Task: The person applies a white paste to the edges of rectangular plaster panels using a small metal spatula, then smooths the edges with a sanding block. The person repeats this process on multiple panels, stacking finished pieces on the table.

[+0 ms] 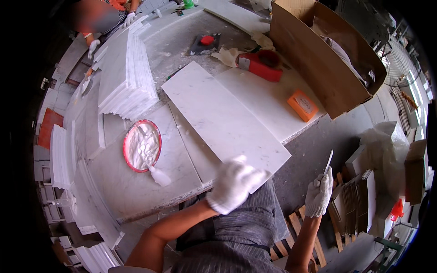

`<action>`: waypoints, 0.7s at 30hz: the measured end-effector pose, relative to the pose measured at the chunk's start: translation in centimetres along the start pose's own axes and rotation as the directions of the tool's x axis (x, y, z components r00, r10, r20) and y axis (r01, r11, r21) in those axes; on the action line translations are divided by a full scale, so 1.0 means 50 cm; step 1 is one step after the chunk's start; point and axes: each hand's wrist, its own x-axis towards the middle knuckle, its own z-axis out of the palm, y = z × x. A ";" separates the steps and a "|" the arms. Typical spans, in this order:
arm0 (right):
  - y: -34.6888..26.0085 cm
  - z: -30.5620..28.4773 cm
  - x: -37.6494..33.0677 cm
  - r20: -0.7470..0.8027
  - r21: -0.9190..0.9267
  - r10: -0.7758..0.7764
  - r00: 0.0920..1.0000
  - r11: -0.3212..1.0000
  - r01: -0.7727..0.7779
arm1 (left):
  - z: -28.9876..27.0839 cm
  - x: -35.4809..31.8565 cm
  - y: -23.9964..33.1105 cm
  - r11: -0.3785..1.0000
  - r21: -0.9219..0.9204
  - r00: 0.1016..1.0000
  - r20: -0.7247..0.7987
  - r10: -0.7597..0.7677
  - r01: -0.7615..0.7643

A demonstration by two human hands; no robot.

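Note:
A long white marble tile (223, 109) lies slantwise on the worktable, its near corner sticking out over the table edge. My left hand (234, 184), in a white knit glove, is over this near end, and motion smears its fingers. To the right of the table, my gloved right hand (319, 194) is closed around a thin, pale, flat strip (329, 160) that points upward; its exact kind does not show. On the left stands a red-rimmed bowl (124, 148) of white paste, with a paste-coated white tool (160, 176) leaning out at its near side.
Stacked marble tiles (129, 77) stand at the left. Beyond the tile are a red tape dispenser (259, 65), an orange box (302, 105) and a large cardboard carton (318, 59). A co-worker (102, 20) is at the far left. Flattened cardboard (353, 204) and wooden pallets (298, 227) lie low right.

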 end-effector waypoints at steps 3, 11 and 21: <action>0.007 0.001 -0.005 0.144 0.077 0.053 0.988 0.995 -0.064 | -0.070 -0.020 -0.084 0.957 0.139 0.863 -0.479 -0.160 0.255; 0.054 0.229 -0.031 0.397 0.008 0.396 0.828 0.901 -0.435 | -0.047 -0.124 -0.229 0.830 0.262 0.834 -0.415 -0.364 0.493; 0.028 0.089 0.061 0.198 0.013 0.098 0.975 0.995 -0.103 | -0.060 -0.114 -0.151 0.878 0.090 0.760 -0.548 -0.350 0.470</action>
